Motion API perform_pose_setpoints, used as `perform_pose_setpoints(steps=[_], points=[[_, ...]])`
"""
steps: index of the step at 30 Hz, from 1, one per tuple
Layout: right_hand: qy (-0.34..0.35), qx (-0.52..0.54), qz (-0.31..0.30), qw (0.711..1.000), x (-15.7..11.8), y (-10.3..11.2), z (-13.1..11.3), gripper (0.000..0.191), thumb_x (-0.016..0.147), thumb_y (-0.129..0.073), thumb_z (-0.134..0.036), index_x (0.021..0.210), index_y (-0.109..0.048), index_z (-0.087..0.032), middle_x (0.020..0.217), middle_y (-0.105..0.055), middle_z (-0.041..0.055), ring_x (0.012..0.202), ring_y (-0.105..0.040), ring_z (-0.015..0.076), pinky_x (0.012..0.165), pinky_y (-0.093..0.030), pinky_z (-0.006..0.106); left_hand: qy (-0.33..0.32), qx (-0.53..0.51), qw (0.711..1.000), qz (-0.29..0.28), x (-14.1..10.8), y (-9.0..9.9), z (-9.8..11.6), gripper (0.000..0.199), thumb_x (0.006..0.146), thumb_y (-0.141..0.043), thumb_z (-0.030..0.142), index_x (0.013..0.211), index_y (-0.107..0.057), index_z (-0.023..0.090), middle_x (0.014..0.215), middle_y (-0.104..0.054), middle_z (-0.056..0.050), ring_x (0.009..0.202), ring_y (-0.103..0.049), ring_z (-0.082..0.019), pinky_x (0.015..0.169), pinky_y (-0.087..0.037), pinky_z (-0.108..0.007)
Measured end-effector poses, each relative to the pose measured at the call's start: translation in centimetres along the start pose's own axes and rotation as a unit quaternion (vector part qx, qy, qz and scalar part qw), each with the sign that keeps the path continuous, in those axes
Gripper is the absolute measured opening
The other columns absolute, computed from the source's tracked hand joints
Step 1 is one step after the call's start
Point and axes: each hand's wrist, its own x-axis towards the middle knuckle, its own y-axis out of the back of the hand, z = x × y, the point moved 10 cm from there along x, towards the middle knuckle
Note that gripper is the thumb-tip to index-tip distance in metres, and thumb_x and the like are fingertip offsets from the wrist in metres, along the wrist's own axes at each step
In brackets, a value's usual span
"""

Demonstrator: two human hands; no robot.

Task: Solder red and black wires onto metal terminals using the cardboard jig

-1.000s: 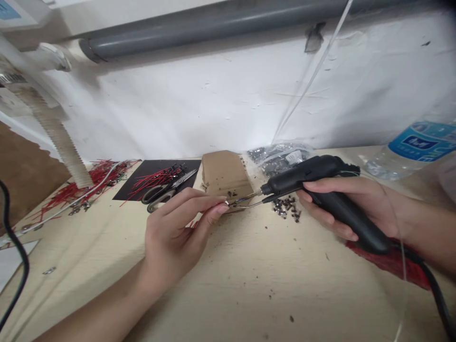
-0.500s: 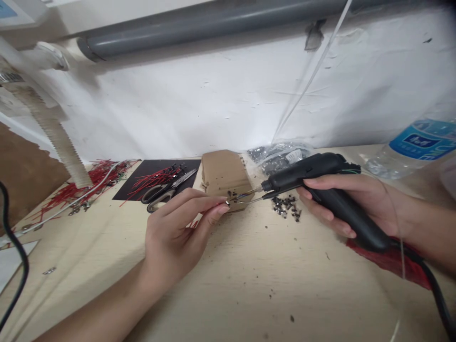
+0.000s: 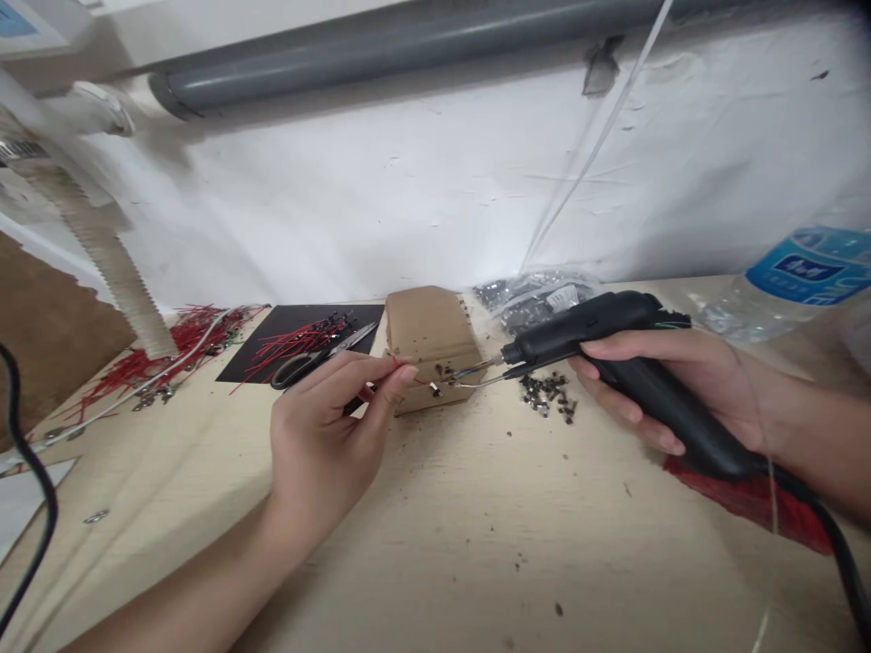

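Observation:
My left hand [image 3: 333, 426] pinches a thin red wire [image 3: 396, 362] between thumb and fingertips. Just right of those fingertips, a small black and silver part [image 3: 435, 390] sits at the front edge of a brown cardboard block [image 3: 432, 331]; whether the wire joins it is too small to tell. My right hand [image 3: 653, 381] is wrapped round a black soldering gun [image 3: 592, 331], whose metal tip points left over the block, close to the small part. Small black parts [image 3: 548, 394] lie in a pile below the gun.
Scissors [image 3: 306, 363] and red wires [image 3: 292, 343] lie on a black sheet. More red wires [image 3: 129, 363] are heaped at the left. Behind the gun is a plastic bag of parts [image 3: 523, 295]; a water bottle [image 3: 796, 272] is at the right.
My left hand has moved slightly left, away from the small part, which now shows clear of the fingertips. My right hand and the soldering gun have hardly moved.

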Motion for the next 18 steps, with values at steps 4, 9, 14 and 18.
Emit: perform_pose_setpoints(steps=[4,9,14,18], points=[[-0.005,-0.011,0.001,1.0,0.1,-0.04,0.16,0.038,0.071,-0.087,-0.055,0.07,-0.071,-0.021,0.051,-0.064,-0.0009,0.031,-0.054,0.0129,0.03,-0.046,0.022,0.012,-0.004,1.0,-0.006,0.05,-0.25,-0.17,0.011,0.1,-0.073,0.028,0.091,-0.076,0.023,0.088,-0.08,0.001,0.073,-0.069,-0.013,0.062,-0.051,-0.027],[0.0,-0.021,0.003,1.0,0.07,-0.13,0.06,0.039,0.069,-0.087,-0.057,0.07,-0.069,-0.021,0.049,-0.063,-0.002,0.03,-0.053,0.0127,0.029,-0.046,0.022,0.011,-0.006,1.0,-0.02,0.19,-0.57,-0.07,0.012,0.1,-0.073,0.028,0.09,-0.075,0.022,0.088,-0.08,0.001,0.072,-0.069,-0.013,0.061,-0.05,-0.027],[0.0,-0.016,-0.003,1.0,-0.17,-0.27,0.04,0.037,0.073,-0.086,-0.054,0.072,-0.07,-0.021,0.051,-0.064,-0.0014,0.032,-0.054,0.0123,0.031,-0.046,0.022,0.009,-0.028,0.999,-0.014,0.08,-0.52,-0.29,0.012,0.099,-0.073,0.029,0.089,-0.076,0.023,0.087,-0.08,0.0,0.07,-0.068,-0.013,0.06,-0.05,-0.028],[-0.002,-0.014,-0.006,1.0,-0.11,-0.2,0.08,0.037,0.072,-0.086,-0.054,0.071,-0.07,-0.021,0.05,-0.064,-0.0015,0.031,-0.053,0.0122,0.03,-0.046,0.022,0.012,-0.032,0.999,-0.021,0.08,-0.72,-0.41,0.013,0.1,-0.073,0.03,0.09,-0.076,0.023,0.087,-0.08,-0.001,0.071,-0.069,-0.015,0.06,-0.05,-0.029]])
